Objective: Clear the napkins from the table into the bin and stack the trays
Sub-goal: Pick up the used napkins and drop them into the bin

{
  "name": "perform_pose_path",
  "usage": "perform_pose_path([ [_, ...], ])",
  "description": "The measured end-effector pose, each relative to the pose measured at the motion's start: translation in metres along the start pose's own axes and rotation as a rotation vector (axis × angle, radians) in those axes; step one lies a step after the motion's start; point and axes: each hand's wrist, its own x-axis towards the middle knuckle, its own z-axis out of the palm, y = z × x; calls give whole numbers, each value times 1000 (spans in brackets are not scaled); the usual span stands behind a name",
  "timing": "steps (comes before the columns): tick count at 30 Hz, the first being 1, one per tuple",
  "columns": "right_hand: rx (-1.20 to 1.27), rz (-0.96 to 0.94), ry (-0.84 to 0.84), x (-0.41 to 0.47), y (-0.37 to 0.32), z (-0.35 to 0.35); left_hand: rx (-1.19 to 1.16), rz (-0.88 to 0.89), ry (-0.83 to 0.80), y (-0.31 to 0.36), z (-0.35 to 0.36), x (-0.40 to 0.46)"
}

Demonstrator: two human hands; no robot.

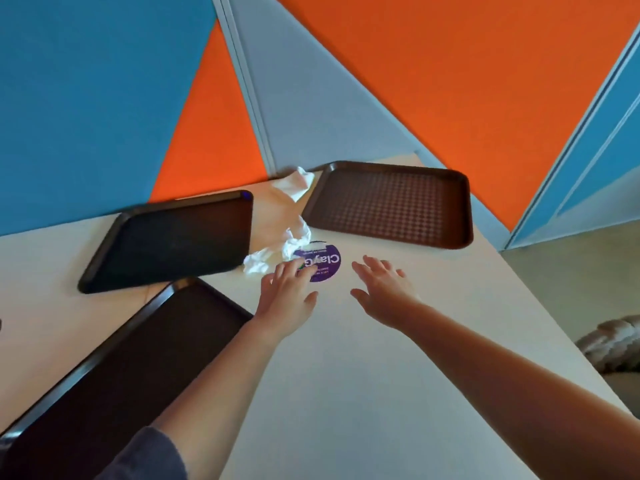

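Two crumpled white napkins lie on the pale table between the trays: one at the far edge, one nearer me. Three dark brown trays rest on the table: one at the left, one at the near left, one at the far right. My left hand reaches forward with straight fingers, its fingertips just short of the nearer napkin. My right hand hovers open over the table to the right, holding nothing.
A round purple sticker sits on the table under my left fingertips. Blue, orange and grey wall panels rise behind the table. The table's right edge drops to a floor with a grey furry thing.
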Motion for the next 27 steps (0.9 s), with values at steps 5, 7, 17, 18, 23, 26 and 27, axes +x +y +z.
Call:
perform_pose_path([
  [5, -5, -107, -64, 59, -20, 10, -8, -181, 7, -51, 1, 26],
  [7, 9, -126, -89, 88, -26, 14, 3, -233, -9, -67, 7, 41],
  [17, 128, -172, -126, 192, -44, 54, 48, -291, -154, -117, 51, 102],
  [18, 138, -188, -130, 198, -46, 59, 67, -297, -180, -120, 55, 105],
  [23, 61, -187, -168, 212, -43, 91, -18, -303, -138, -120, 72, 107],
  [26, 2, -151, -147, 209, -39, 95, -183, -305, -92, -118, 73, 105],
  [27, -19, -149, -155, 207, -39, 93, -212, -306, -99, -117, 72, 103],
])
